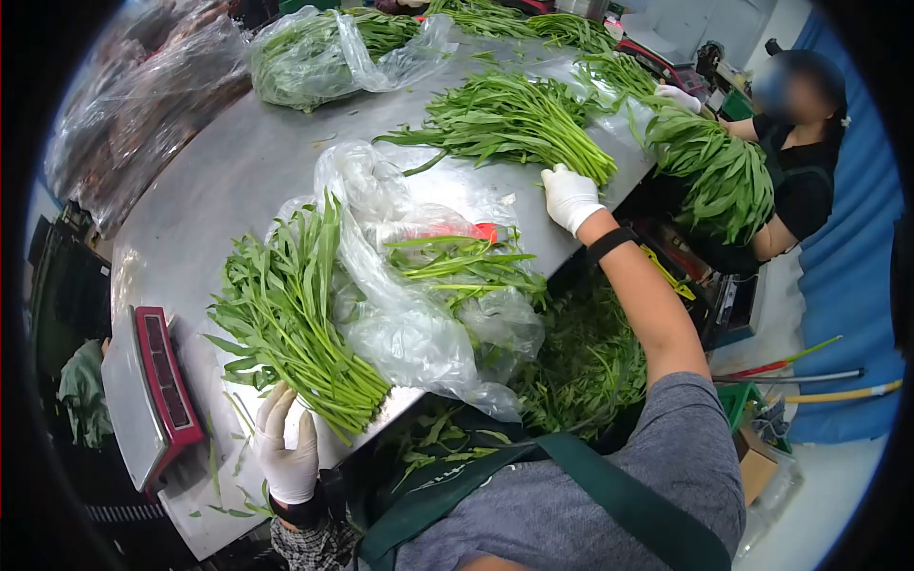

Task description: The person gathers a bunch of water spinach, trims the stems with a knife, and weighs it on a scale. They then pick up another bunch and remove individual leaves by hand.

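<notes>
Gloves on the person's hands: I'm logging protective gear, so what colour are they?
White, on both left hand and right hand; head view.

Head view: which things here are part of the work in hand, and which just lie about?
In hand:
left hand at the near bundle of greens
right hand on the far bundle of greens

Lying about:
clear plastic bag
red scale
bagged greens
co-worker's bundle

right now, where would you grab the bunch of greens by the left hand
Take the bunch at its cut stem ends, from the table edge beside the left hand. There the stems lie packed and parallel, pointing toward that edge; the far end fans into loose leaves that would slip apart.
</notes>
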A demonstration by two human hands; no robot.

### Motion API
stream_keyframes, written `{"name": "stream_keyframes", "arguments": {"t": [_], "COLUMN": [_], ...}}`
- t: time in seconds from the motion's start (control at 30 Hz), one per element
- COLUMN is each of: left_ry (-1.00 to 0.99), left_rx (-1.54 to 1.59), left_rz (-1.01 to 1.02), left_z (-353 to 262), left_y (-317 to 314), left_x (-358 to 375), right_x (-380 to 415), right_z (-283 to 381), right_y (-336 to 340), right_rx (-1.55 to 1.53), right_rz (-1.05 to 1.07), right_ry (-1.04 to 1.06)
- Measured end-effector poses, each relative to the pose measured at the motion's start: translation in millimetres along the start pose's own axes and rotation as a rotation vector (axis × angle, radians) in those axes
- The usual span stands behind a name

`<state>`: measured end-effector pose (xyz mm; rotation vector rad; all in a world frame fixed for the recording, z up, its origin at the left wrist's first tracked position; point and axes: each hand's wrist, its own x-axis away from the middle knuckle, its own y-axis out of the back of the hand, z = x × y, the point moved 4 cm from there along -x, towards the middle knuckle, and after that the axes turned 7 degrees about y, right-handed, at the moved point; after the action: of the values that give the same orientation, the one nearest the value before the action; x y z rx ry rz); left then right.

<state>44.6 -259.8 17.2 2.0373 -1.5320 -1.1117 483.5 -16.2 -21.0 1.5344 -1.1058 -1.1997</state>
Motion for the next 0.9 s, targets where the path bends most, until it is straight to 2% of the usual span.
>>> {"name": "stream_keyframes", "arguments": {"t": [0.17,0.23,0.33,0.4,0.43,0.5,0.57,0.6,0.7,0.77,0.9], "left_ry": [0.024,0.038,0.073,0.083,0.086,0.031,0.014,0.017,0.016,0.054,0.134], "left_rx": [0.071,0.082,0.096,0.140,0.152,0.166,0.178,0.204,0.227,0.223,0.278], "left_rz": [-0.047,-0.050,-0.052,-0.052,-0.045,-0.011,0.000,-0.002,-0.025,-0.052,-0.044], "left_z": [0,2,8,7,8,7,1,-1,-5,-1,22], "left_y": [10,12,17,15,13,11,10,10,16,23,23], "left_x": [10,15,23,26,26,25,21,21,27,35,54], "right_x": [2,17,66,108,123,148,144,136,102,71,10], "right_z": [-16,-25,-47,-71,-99,-91,-66,-53,-22,-29,-55], "right_y": [-11,-5,11,24,1,25,51,57,77,78,56], "right_rx": [-0.012,-0.053,-0.091,-0.105,-0.070,0.019,-0.277,-0.345,-0.455,-0.346,-0.382], "right_rz": [-0.001,0.072,0.216,0.298,0.401,0.391,0.050,-0.026,-0.090,-0.181,-0.173], "right_ry": [-0.103,-0.111,-0.147,-0.302,-0.293,-0.255,-0.140,-0.035,-0.009,-0.058,-0.249]}}
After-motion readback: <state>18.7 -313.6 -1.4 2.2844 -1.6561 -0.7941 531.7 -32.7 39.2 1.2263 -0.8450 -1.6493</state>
